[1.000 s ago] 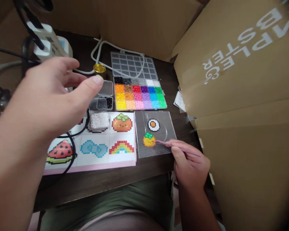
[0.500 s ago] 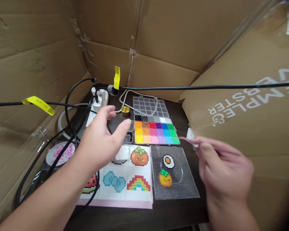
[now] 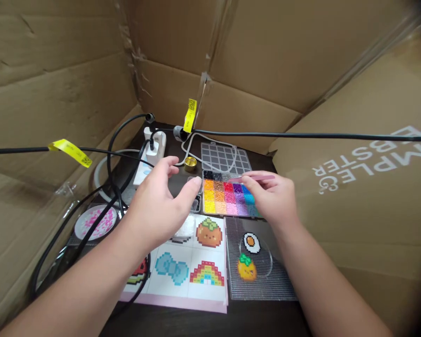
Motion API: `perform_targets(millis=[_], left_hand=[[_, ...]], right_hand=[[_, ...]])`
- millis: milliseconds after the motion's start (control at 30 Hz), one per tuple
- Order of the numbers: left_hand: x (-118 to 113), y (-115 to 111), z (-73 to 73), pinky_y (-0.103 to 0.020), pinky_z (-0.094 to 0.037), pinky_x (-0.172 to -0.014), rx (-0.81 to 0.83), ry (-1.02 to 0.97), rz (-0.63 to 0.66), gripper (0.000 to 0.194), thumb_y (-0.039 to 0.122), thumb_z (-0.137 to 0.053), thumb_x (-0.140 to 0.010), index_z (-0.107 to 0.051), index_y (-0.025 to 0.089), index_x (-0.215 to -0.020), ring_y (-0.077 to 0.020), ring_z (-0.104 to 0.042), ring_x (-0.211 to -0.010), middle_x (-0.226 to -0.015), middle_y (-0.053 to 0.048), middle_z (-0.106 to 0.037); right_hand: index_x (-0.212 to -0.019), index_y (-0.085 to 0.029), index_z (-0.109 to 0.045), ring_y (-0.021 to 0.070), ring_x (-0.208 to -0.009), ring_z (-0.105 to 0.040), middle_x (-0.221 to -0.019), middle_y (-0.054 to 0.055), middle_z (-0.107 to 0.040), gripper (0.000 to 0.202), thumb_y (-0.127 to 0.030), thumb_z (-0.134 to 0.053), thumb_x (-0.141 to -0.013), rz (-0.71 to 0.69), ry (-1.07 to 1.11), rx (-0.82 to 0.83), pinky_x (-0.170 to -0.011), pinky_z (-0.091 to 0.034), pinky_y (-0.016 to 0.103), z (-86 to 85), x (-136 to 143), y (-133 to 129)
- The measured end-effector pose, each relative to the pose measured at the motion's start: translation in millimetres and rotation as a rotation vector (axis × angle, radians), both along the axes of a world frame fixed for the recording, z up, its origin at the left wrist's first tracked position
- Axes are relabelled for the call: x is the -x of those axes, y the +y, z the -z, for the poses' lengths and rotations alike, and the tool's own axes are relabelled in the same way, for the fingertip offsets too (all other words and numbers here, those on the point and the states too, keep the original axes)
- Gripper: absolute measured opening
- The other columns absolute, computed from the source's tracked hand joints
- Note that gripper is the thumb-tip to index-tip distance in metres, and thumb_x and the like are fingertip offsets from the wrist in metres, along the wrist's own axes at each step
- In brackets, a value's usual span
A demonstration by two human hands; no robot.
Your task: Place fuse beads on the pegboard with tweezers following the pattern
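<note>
My right hand (image 3: 273,196) pinches pink tweezers (image 3: 257,178), whose tip points left over the upper rows of a bead box (image 3: 215,208) sorted by colour. My left hand (image 3: 164,201) hangs over the pattern sheet (image 3: 173,297) with fingers apart and nothing in it. Beneath and beside it the sheet shows a persimmon, a bow and a rainbow in pixel squares. Right of the sheet, a clear pegboard (image 3: 266,288) carries a fried-egg bead figure (image 3: 251,243) and an orange fruit bead figure (image 3: 247,268). My right wrist covers the board's upper right corner.
Black cables (image 3: 266,135) cross in front of the view and on the left. Behind stand a white power strip (image 3: 157,142), a small gold tin (image 3: 190,163) and the box's gridded lid (image 3: 228,157). A dish of pink and white beads (image 3: 87,224) sits left. Cardboard walls surround the table.
My right hand has moved left with the tweezers, from beside the bead box to above it. My left hand keeps its open pose. The whole view has shifted slightly.
</note>
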State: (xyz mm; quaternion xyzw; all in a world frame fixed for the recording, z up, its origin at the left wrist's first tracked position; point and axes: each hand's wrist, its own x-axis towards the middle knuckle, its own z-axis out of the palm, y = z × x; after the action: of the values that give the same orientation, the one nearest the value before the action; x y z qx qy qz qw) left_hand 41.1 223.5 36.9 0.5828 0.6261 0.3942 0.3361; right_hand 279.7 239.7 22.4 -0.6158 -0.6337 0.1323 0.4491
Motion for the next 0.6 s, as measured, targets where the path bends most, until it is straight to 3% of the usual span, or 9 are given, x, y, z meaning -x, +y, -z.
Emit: perform_targets(millis=[100, 233, 367, 600], left_hand=[[-0.1, -0.2, 1.2, -0.049, -0.051, -0.092, 0.009, 0.002, -0.011, 0.071, 0.061, -0.062, -0.079, -0.053, 0.022, -0.137, -0.0306, -0.062, -0.110, -0.133, -0.011, -0.061], [-0.6, -0.3, 3.1, -0.049, -0.050, -0.094, 0.007, 0.007, -0.012, 0.071, 0.061, -0.062, -0.078, -0.053, 0.021, -0.136, -0.0310, -0.062, -0.111, -0.132, -0.011, -0.062], [-1.5, -0.5, 3.8, -0.049, -0.051, -0.091, 0.015, 0.004, -0.020, 0.073, 0.063, -0.062, -0.077, -0.053, 0.023, -0.137, -0.0312, -0.063, -0.110, -0.133, -0.011, -0.062], [-1.9, -0.1, 3.1, -0.047, -0.052, -0.084, 0.037, 0.013, -0.022, 0.074, 0.064, -0.062, -0.076, -0.052, 0.023, -0.138, -0.0325, -0.062, -0.109, -0.135, -0.011, -0.061]], right_hand=[[-0.076, -0.020, -0.079, 0.0217, -0.076, -0.073, -0.081, 0.007, -0.079, 0.016, -0.033, -0.070, -0.078, -0.090, 0.018, 0.016, -0.071, -0.059, 0.033, -6.2, 2.8, 4.1], [-0.080, -0.019, -0.080, 0.0227, -0.078, -0.074, -0.084, 0.008, -0.079, 0.016, -0.032, -0.070, -0.075, -0.169, 0.094, 0.150, -0.072, -0.059, 0.035, 9.0, 12.0, 2.7], [-0.083, -0.020, -0.080, 0.0210, -0.072, -0.073, -0.082, 0.007, -0.079, 0.020, -0.036, -0.069, -0.077, -0.160, 0.151, 0.212, -0.067, -0.058, 0.033, 24.9, 16.0, -3.1], [-0.075, -0.018, -0.078, 0.0194, -0.064, -0.069, -0.073, 0.007, -0.076, 0.021, -0.036, -0.069, -0.076, -0.105, 0.125, 0.235, -0.059, -0.053, 0.030, 26.1, 11.4, -3.6]])
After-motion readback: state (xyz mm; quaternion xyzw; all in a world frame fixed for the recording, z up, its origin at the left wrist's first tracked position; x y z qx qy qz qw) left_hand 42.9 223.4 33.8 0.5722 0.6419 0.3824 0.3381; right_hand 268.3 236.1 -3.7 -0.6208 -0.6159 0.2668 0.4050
